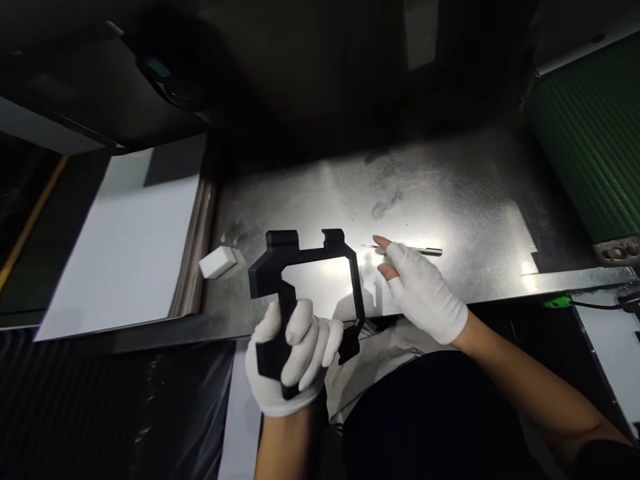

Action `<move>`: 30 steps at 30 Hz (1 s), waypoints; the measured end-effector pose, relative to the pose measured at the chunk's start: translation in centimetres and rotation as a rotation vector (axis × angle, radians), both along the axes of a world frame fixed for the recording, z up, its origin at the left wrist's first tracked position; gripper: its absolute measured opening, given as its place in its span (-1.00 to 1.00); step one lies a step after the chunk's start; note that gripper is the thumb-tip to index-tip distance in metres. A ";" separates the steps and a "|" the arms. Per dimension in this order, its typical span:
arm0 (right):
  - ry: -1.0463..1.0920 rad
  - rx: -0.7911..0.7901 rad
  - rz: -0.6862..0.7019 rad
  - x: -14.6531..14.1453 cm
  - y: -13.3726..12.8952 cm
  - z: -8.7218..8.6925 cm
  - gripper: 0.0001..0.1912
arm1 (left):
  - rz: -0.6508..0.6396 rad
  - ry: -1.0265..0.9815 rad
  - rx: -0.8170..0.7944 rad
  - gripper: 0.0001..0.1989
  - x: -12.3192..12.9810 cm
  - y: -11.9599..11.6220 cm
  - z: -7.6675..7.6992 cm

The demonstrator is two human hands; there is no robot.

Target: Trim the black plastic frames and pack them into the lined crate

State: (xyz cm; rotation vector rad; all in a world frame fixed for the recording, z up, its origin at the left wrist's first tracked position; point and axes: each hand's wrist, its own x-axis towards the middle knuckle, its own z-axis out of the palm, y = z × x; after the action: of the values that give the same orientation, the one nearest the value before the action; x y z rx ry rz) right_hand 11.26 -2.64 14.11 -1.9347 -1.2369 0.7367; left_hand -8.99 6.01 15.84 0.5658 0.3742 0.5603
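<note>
My left hand (305, 347), in a white glove, is closed around one side of a black angular frame (357, 287) with a large opening in the middle. The frame is held up above the front edge of the metal worktop. Over the worktop to the right is my right hand (420, 287), in a white glove with bare thumb and index fingertips. Its thumb and index finger are apart. A slim pen-like tool (433, 252) with a thin pointed tip lies under those fingers, partly hidden by them. A small white block (217, 262) sits left of the frame.
A thick stack of white sheets (135, 247) stands on the left of the metal worktop (320, 193). On the right is a green ribbed belt (595, 127). A black cable with a green end (557, 302) lies below the worktop's edge. Dark plastic sheeting (185, 407) covers the lower left.
</note>
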 end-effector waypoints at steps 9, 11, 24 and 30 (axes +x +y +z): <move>1.386 0.080 0.198 -4.6 0.2 -2.6 -0.18 | 0.184 -0.264 -0.002 -0.40 -0.8 -2.8 -0.6; 1.311 0.019 0.231 -4.9 -0.2 -2.4 -0.15 | 0.185 -0.273 -0.013 -0.39 -1.2 -2.8 -0.8; 0.677 0.212 -0.243 -6.0 -3.1 0.5 -0.63 | 0.073 -0.310 -0.027 -0.37 -1.9 -3.3 -0.6; 1.528 0.183 -0.113 -6.3 -2.1 -1.8 -0.47 | 0.069 -0.305 -0.004 -0.40 -1.9 -3.7 -2.4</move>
State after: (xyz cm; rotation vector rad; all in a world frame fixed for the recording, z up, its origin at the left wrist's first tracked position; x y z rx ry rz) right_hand 4.94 -4.70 12.33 -0.7577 -0.1859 1.5010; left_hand -10.91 2.31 13.47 0.4559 0.1064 0.7006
